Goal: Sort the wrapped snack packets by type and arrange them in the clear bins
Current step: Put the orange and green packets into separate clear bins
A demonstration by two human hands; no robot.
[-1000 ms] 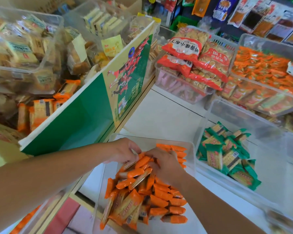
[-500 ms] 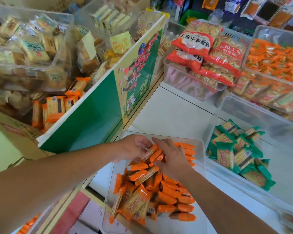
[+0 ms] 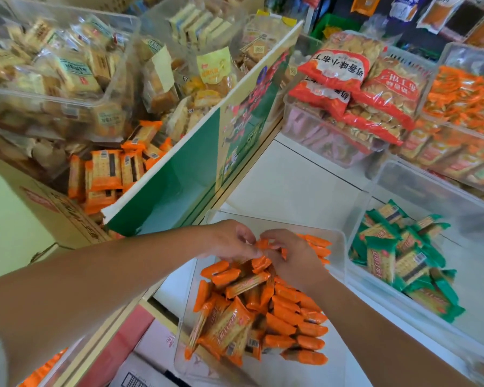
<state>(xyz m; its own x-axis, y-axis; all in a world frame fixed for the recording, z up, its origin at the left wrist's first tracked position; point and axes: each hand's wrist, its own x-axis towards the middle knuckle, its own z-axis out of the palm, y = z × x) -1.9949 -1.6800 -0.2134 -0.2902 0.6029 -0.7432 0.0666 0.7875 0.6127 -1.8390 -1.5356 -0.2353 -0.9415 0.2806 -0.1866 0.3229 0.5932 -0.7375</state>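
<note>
1. While both bare hands meet above the far end of the near bin (image 3: 344, 247), a clear plastic tub, they share one orange packet (image 3: 261, 244) held just over the heap inside.
2. The left hand (image 3: 232, 241) reaches in from the near bin's left side. Its fingers are curled, with thumb and fingertips pinching the packet's left end.
3. The right hand (image 3: 294, 261) comes in over the near bin's right side, its back toward the camera. Its fingers bend down onto the same packet's right end, and its palm side is hidden.
4. Inside the near bin lie many orange packets (image 3: 263, 317). Some are stacked in a row along the right wall, and others are loosely piled and tilted on the left.
5. Just right of the near bin stands a second bin (image 3: 430, 191), also clear. It holds green packets (image 3: 403, 261) heaped against the wall closest to the near bin.
6. Left of the near bin rises a green and white cardboard flap (image 3: 173, 191).
7. Beyond the near bin, across the white shelf (image 3: 291, 180), red bags of biscuits (image 3: 355, 88) sit piled on a clear tub.
</note>
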